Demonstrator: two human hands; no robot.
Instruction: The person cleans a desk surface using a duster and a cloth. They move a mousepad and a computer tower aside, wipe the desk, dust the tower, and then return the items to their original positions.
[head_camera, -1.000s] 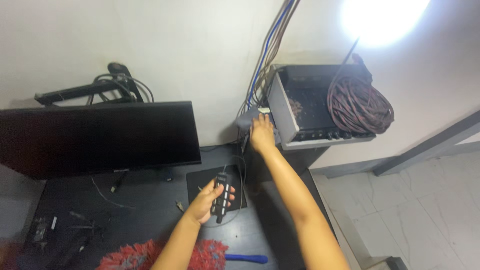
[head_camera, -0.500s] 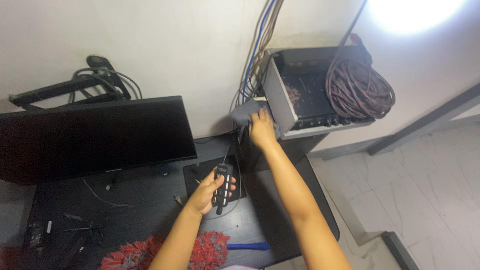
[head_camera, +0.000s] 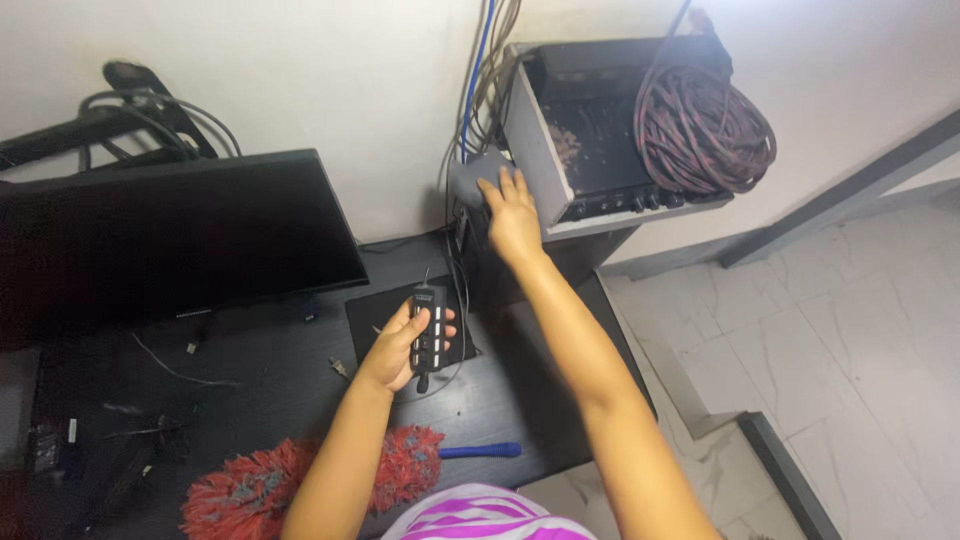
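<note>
Left hand (head_camera: 395, 350) has fingers wrapped around a slim black switch hub (head_camera: 424, 335) with pale buttons, held just above the mouse pad (head_camera: 375, 315). Right hand (head_camera: 512, 215) presses a soft grey cloth (head_camera: 470, 180), fingers spread flat on it, against the side of a boxy grey metal unit (head_camera: 535, 150) beside hanging cables (head_camera: 478, 80). Risk: the cloth could snag those cables and loosen a plug; the hub's thin lead could catch the desk (head_camera: 260, 400) edge. Coiled reddish cord (head_camera: 700, 130) looks stiff, ribbed.
</note>
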